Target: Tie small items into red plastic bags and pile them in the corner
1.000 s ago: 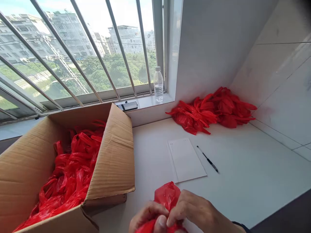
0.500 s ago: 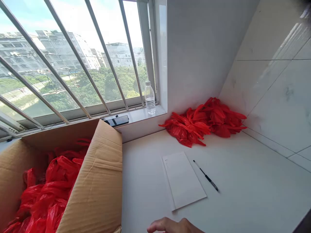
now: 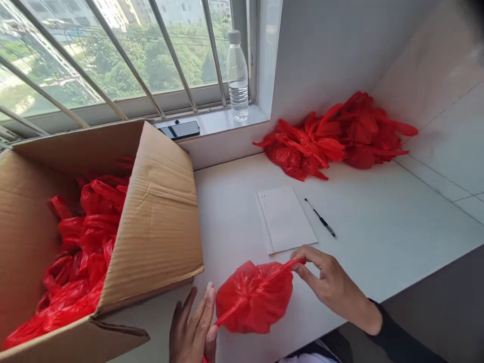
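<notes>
A knotted red plastic bag (image 3: 260, 307), rounded with something inside that I cannot make out, rests near the front of the white table. The thumb and fingers of my right hand (image 3: 328, 282) pinch one of its handle ends and draw it out to the upper right. At the bag's left side is my left hand (image 3: 193, 325), fingers long and close together. The other handle end runs in behind its thumb, and a bit of red shows below. Just behind the bag lie a white notepad (image 3: 288, 219) and a black pen (image 3: 320, 220).
An open cardboard box (image 3: 162, 212) full of red plastic bags (image 3: 88, 227) stands at left. More knotted red bags (image 3: 302, 143) are heaped against the back wall. On the window sill are a water bottle (image 3: 238, 83) and a phone (image 3: 179, 130). Metal bars cross the window.
The view has tipped downward. A knotted red bag is now on the table in front, held by both hands; earlier only part of one hand showed at the bottom edge.
</notes>
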{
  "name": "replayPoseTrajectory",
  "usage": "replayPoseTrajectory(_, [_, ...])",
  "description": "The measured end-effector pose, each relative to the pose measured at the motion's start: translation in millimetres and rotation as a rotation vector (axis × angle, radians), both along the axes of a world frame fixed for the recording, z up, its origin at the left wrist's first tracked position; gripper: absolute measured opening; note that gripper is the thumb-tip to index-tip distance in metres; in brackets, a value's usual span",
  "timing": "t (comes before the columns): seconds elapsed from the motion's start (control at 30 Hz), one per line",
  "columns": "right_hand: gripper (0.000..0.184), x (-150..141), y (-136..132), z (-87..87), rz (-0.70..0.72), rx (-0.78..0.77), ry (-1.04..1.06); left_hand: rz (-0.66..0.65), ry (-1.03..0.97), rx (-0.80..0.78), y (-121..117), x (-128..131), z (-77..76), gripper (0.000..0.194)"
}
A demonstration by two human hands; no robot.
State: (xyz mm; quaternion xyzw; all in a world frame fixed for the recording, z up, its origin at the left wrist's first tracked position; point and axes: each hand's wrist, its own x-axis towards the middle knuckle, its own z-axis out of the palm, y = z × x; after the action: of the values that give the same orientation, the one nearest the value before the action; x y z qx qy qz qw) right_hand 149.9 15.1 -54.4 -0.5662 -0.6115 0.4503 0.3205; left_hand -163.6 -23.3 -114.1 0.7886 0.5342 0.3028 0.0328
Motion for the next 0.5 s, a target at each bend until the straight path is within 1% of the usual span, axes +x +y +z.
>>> replayPoseTrajectory(0.07, [0.037,8.6,-8.5,-11.5,-0.069,-0.153,-0.035,0.071,0.006,-0.12,-20.3,-8.7,-12.0,0.055])
replayPoseTrajectory(0.1, [0.038,7.8,-11.9,-15.6,-0.092,-0.193,-0.017,0.09,-0.02,-0.158,-27.1,-7.5,-14.7,0.054])
replayPoseTrajectory(0.17, [0.035,-3.3,-17.9,-20.5,-0.119,-0.177,0.072,0.081,-0.084,-0.169,-31.8,3.4,-14.7,0.052])
replayPoseTrajectory(0.2, [0.033,-12.4,-20.8,-22.3,-0.113,-0.144,0.12,0.05,-0.097,-0.15,-30.1,11.1,-13.2,0.054])
replayPoseTrajectory(0.27, [0.03,-33.0,-26.6,-28.6,-0.063,-0.047,0.157,-0.062,-0.04,-0.112,-22.0,25.7,-11.7,0.059])
replayPoseTrajectory(0.3, [0.033,-42.7,-29.5,-34.6,-0.023,0.016,0.13,-0.127,0.014,-0.1,-17.2,31.4,-13.2,0.061])
replayPoseTrajectory(0.37, [0.039,-57.4,-34.7,-53.0,0.027,0.184,-0.024,-0.208,0.121,-0.072,-9.0,38.2,-22.5,0.061])
replayPoseTrajectory(0.43, [0.05,-64.4,-37.3,-77.5,0.037,0.365,-0.233,-0.205,0.184,-0.015,-3.7,40.6,-38.4,0.056])
replayPoseTrajectory(0.5, [0.06,-65.6,-36.2,-102.0,0.031,0.497,-0.38,-0.152,0.187,0.053,-0.7,41.4,-55.9,0.052])
